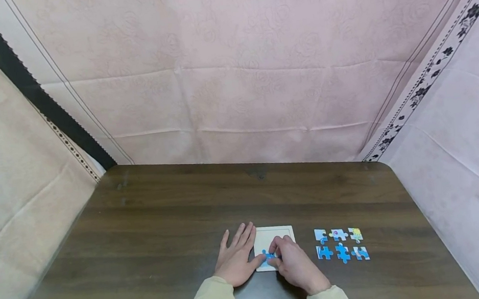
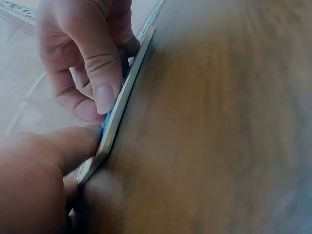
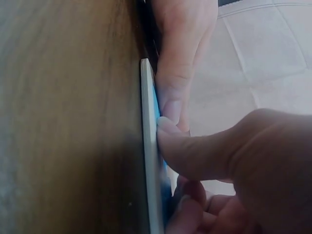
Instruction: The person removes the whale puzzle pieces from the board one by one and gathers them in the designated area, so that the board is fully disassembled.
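Note:
A square white puzzle tray [image 1: 274,231] lies flat on the table, with blue jigsaw pieces [image 1: 267,258] in its near left part. My left hand [image 1: 236,262] rests along the tray's left side, fingers straight and spread. Its thumb reaches over the rim onto the blue. From the right, my right hand [image 1: 296,264] bends over the tray and pinches a jigsaw piece between thumb and fingers, low at the tray surface. Most of that piece is hidden by the fingers. Both thumbs come close together over the blue in the right wrist view, beside the tray's edge [image 3: 146,107].
Right of the tray, several loose jigsaw pieces [image 1: 342,252] lie in two rows, mostly blue, one partly yellow [image 1: 355,234]. The brown wooden table [image 1: 176,216] is bordered by hanging pale cloths [image 1: 233,96] at the back and both sides.

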The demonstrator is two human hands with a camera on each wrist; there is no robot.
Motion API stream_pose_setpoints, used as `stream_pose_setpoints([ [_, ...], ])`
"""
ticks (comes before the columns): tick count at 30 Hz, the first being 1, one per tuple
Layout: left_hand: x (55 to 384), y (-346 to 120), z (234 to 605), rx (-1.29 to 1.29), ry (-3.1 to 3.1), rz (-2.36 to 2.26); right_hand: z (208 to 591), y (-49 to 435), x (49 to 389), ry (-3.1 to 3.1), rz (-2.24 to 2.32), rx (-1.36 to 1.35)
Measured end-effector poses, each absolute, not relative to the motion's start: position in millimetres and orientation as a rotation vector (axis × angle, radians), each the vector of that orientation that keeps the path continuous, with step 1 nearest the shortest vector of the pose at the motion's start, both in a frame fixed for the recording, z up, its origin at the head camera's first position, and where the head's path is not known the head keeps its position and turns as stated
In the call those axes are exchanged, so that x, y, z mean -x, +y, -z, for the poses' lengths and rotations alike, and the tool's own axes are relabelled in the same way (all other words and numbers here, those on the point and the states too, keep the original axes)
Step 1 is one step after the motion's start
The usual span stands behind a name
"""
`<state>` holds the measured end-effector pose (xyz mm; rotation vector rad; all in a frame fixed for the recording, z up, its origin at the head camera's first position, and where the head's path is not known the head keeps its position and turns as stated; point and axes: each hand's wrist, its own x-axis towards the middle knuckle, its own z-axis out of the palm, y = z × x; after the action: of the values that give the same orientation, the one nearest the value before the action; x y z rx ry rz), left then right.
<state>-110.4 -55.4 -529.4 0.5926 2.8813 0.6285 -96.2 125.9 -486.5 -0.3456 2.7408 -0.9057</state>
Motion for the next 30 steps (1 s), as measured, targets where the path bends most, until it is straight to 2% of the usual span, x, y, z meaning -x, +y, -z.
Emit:
stream_pose_setpoints([
  [12, 111.5, -58.7, 524.2, -0.622, 2.801, -0.638, 487.3, 126.8, 94.2, 2.751, 0.896, 0.422],
  [30, 110.7, -58.6, 525.5, -0.629, 2.820, -0.621, 485.4, 126.4, 95.5, 2.689, 0.921, 0.372],
])
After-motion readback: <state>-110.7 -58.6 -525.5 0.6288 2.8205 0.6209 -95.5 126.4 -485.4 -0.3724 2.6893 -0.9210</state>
